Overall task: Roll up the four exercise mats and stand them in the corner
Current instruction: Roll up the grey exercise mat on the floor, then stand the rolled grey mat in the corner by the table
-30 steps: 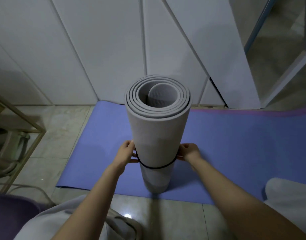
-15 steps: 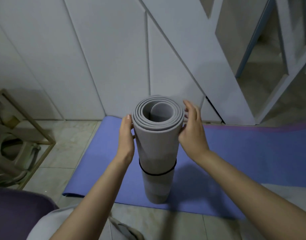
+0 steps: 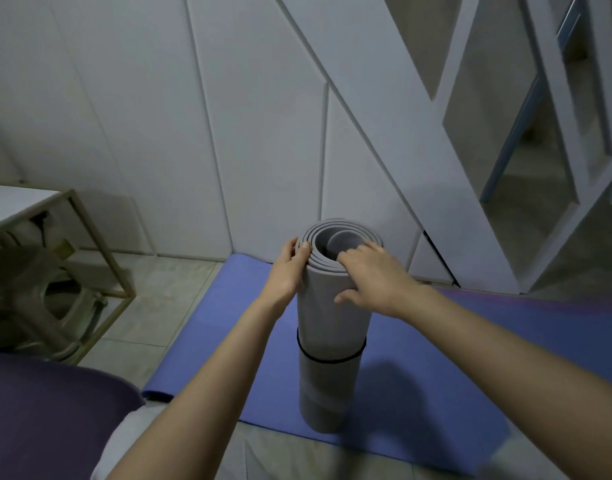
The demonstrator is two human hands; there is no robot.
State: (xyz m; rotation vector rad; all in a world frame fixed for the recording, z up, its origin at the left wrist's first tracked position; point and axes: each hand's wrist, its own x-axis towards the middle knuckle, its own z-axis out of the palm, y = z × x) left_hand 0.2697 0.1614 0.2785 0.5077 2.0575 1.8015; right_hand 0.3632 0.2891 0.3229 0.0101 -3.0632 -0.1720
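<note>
A rolled grey mat [image 3: 329, 386] stands upright on a flat blue mat [image 3: 419, 368], with a black band [image 3: 327, 358] around its middle. My left hand [image 3: 287, 271] grips the roll's top edge from the left, fingers curled over the rim. My right hand [image 3: 370, 275] grips the top from the right, fingers hooked into the roll's open end and thumb on its side. A dark purple mat [image 3: 45, 420] shows at the lower left; how it lies is unclear.
White panelled walls [image 3: 228, 116] rise behind the mats. A metal-framed table [image 3: 100, 251] with a stool under it stands at the left. A white slanted frame with openings [image 3: 488, 150] is at the right. Tiled floor [image 3: 166, 292] lies between table and blue mat.
Both hands left the black band, rose to the roll's top and now grip its rim. The view has pulled back and tilted up.
</note>
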